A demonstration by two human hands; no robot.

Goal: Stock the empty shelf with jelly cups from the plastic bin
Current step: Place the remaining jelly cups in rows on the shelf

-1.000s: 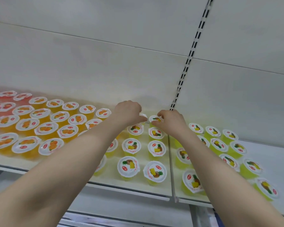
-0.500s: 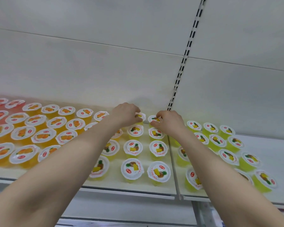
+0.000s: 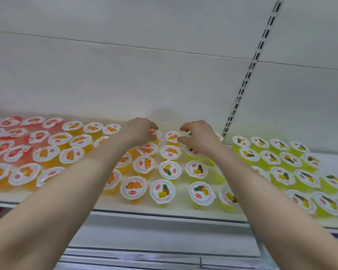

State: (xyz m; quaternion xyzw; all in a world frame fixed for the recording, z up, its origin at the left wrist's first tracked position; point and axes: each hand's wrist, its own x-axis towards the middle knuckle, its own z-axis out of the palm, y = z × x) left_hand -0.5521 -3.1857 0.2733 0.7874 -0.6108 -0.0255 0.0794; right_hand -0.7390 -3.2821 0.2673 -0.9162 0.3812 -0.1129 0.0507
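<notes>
A white shelf [image 3: 164,210] holds rows of jelly cups: red ones [image 3: 14,133] at the left, orange ones [image 3: 66,139] in the middle, yellow-green pineapple ones [image 3: 271,156] at the right. Both arms reach to the back row. My left hand [image 3: 140,131] curls its thumb and fingers round an orange cup [image 3: 155,135] standing there. My right hand [image 3: 200,138] is just right of a second orange cup [image 3: 172,137]. Its fingers are loosely curled and spread, with the thumb tip at that cup's rim. The plastic bin is out of view.
The white back panel rises behind the cups, with a slotted black upright rail [image 3: 242,90] at the right. Cups stand close together around both hands. A lower shelf edge [image 3: 144,256] shows under the arms.
The view has swung left, so orange and red cups fill more of it. My right hand has drawn back off its cup and opened its fingers. My left hand still holds its cup.
</notes>
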